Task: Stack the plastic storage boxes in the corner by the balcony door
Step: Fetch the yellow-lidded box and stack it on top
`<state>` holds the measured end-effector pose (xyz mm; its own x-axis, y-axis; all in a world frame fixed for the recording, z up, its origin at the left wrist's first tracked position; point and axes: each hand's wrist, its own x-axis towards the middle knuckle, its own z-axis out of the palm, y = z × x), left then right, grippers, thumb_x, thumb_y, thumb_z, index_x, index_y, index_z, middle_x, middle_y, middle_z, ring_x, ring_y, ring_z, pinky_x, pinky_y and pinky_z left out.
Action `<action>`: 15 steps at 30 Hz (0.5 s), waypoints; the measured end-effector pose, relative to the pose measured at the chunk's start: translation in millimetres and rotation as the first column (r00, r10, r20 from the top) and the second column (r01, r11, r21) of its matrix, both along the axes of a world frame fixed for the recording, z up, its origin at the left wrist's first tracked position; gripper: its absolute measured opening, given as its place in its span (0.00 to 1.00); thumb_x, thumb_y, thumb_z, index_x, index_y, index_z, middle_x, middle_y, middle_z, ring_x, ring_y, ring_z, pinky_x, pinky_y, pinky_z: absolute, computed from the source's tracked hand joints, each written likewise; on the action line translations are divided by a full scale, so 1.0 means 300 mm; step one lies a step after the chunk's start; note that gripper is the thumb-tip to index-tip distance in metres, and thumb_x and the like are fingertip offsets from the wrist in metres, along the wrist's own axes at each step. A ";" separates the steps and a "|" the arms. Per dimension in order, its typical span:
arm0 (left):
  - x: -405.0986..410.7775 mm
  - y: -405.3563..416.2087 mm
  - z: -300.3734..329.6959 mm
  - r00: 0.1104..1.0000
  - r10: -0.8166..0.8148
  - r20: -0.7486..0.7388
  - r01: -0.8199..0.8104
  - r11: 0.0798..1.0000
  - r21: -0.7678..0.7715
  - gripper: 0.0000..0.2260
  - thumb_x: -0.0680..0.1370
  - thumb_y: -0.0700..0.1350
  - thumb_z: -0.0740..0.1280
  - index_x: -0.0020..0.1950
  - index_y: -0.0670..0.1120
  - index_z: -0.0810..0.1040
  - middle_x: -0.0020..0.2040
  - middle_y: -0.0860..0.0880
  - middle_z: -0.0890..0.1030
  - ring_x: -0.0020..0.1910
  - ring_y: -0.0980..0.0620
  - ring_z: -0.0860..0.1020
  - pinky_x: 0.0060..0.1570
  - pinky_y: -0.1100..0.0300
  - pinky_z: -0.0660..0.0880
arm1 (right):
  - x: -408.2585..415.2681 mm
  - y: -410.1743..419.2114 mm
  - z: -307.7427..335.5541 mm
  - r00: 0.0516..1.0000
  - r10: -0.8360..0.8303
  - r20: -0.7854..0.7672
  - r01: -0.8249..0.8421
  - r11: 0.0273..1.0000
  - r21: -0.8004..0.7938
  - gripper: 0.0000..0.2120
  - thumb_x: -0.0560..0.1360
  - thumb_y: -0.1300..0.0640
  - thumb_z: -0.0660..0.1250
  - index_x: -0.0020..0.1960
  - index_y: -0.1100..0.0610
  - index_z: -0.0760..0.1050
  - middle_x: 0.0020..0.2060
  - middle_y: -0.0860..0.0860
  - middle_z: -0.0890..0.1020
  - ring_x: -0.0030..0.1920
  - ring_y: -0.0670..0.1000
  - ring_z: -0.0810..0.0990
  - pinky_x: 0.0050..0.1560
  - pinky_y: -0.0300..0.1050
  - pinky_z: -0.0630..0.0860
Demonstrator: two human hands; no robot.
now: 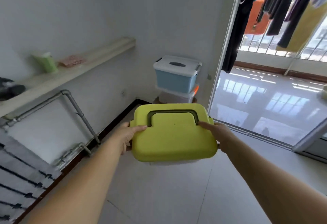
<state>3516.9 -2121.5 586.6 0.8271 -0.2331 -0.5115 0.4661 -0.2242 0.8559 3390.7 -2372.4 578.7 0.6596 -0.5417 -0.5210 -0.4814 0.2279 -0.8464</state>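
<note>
I hold a storage box with a yellow-green lid (174,135) and a dark flat handle out in front of me, above the floor. My left hand (130,135) grips its left side, thumb on the lid. On the opposite side, my right hand (216,134) clasps the edge. In the corner ahead, beside the balcony door, a blue box with a white lid (175,74) sits on a clear box (177,97) with an orange latch.
The open sliding balcony door frame (224,50) runs down the right, with dark clothes (276,6) hanging beyond it. On the left wall are a shelf (74,69) with a green bottle (46,62), grey pipes (77,110) and a radiator (16,179).
</note>
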 end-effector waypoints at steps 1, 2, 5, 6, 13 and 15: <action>0.106 -0.018 0.016 1.000 -0.012 0.010 0.012 1.000 -0.013 0.29 0.68 0.44 0.75 0.67 0.45 0.71 0.60 0.42 0.79 0.47 0.46 0.77 0.42 0.55 0.74 | 0.086 -0.017 0.012 1.000 -0.020 0.006 0.020 1.000 -0.004 0.33 0.66 0.47 0.75 0.66 0.61 0.71 0.53 0.56 0.77 0.49 0.58 0.76 0.51 0.56 0.74; 0.184 -0.037 0.035 0.999 -0.018 0.026 0.019 0.999 -0.026 0.29 0.68 0.44 0.75 0.68 0.45 0.71 0.63 0.41 0.78 0.49 0.45 0.77 0.43 0.54 0.74 | 0.150 -0.030 0.028 0.999 -0.034 0.020 0.034 0.999 -0.013 0.33 0.66 0.47 0.75 0.65 0.61 0.71 0.53 0.55 0.78 0.49 0.58 0.76 0.50 0.55 0.75; 0.385 -0.108 0.082 0.996 -0.033 0.088 0.041 0.994 -0.100 0.31 0.69 0.42 0.74 0.70 0.45 0.69 0.64 0.41 0.77 0.53 0.43 0.77 0.47 0.51 0.75 | 0.328 -0.088 0.075 0.996 -0.055 0.071 0.058 0.998 -0.038 0.33 0.66 0.46 0.75 0.65 0.61 0.71 0.52 0.55 0.78 0.49 0.58 0.77 0.49 0.55 0.75; 0.448 -0.134 0.095 0.994 -0.029 0.101 0.041 0.992 -0.122 0.31 0.70 0.43 0.74 0.71 0.44 0.68 0.65 0.41 0.77 0.53 0.44 0.77 0.48 0.51 0.75 | 0.390 -0.113 0.092 0.995 -0.063 0.083 0.067 0.996 -0.053 0.33 0.66 0.45 0.74 0.65 0.61 0.71 0.52 0.55 0.78 0.50 0.58 0.77 0.51 0.55 0.76; 0.991 -0.409 0.191 0.976 0.059 0.208 0.000 0.963 -0.269 0.24 0.72 0.46 0.72 0.66 0.42 0.74 0.61 0.41 0.80 0.47 0.46 0.80 0.45 0.54 0.77 | 0.945 -0.376 0.174 0.957 -0.133 0.258 0.162 0.982 -0.093 0.18 0.66 0.44 0.74 0.44 0.55 0.73 0.38 0.48 0.78 0.37 0.49 0.78 0.43 0.49 0.74; 1.107 -0.483 0.216 0.976 0.072 0.206 -0.013 0.961 -0.276 0.24 0.71 0.47 0.72 0.65 0.42 0.75 0.61 0.40 0.80 0.53 0.43 0.80 0.52 0.48 0.78 | 1.059 -0.446 0.196 0.952 -0.139 0.274 0.169 0.982 -0.086 0.18 0.66 0.44 0.74 0.44 0.56 0.74 0.39 0.49 0.79 0.39 0.51 0.79 0.42 0.49 0.76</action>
